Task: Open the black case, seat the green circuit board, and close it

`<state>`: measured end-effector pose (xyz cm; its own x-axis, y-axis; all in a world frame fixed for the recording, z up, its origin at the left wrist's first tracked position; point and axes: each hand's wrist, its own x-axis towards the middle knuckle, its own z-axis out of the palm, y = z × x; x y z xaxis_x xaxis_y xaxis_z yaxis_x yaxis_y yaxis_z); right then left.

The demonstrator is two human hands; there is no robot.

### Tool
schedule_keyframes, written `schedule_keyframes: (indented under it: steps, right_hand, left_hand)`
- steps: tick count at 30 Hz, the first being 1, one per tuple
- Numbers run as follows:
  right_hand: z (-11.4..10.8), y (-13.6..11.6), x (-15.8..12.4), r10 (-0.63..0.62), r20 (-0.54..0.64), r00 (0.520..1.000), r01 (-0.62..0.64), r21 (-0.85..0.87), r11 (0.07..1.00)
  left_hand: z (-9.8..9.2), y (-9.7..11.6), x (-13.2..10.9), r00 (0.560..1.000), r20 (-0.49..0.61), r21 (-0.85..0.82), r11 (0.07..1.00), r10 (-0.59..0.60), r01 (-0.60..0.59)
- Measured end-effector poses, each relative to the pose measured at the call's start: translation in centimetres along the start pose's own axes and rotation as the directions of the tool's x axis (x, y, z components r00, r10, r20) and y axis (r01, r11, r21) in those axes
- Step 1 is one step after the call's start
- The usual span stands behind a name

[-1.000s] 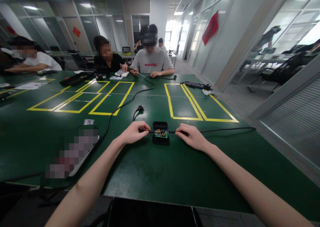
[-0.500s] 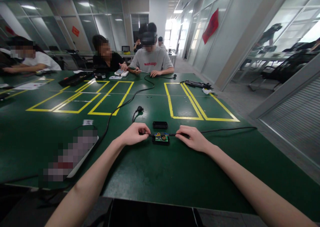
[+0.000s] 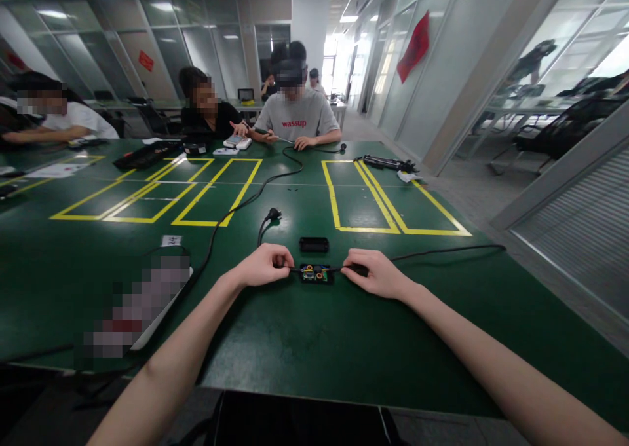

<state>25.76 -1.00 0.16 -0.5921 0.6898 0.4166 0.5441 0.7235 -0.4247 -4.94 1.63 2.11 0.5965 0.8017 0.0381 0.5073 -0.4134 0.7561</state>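
Note:
In the middle of the table lies an open black plastic case (image 3: 331, 279) with a green circuit board (image 3: 309, 277) in it, bearing coils and coloured wires. My left hand (image 3: 265, 264) pinches the black cable at the case's left end. At the opposite end, my right hand (image 3: 376, 272) has its fingers closed on the other black cable (image 3: 447, 251), which runs off to the right. Just beyond the case is a separate black cover (image 3: 314, 244). A black plug (image 3: 274, 215) on a short length of cord rests past my left hand.
A power strip-like blurred object (image 3: 142, 308) lies on the left, with a long black cord (image 3: 213, 233) beside it. Yellow tape rectangles (image 3: 361, 230) mark the green table (image 3: 314, 361). A folded black item (image 3: 388, 163) is at the far right. Several people sit beyond.
The cable ends and circuit board sit lower in the case than before. Both hands have shifted slightly with the cables still pinched.

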Motion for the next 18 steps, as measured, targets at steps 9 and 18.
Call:
schedule_keyframes:
  steps: [9, 18]
  right_hand:
    - [0.53, -0.28, 0.00, 0.021, 0.059, 0.998, -0.025, 0.081, 0.996]
    - [0.76, -0.93, -0.02, 0.037, 0.072, 0.997, -0.049, 0.180, 0.982]
  left_hand:
    - [0.50, -0.12, 0.12, 1.000, -0.001, 0.000, 1.000, -0.015, 0.015]
    - [0.56, 0.21, 0.06, 0.999, 0.030, -0.075, 0.997, -0.033, 0.035]
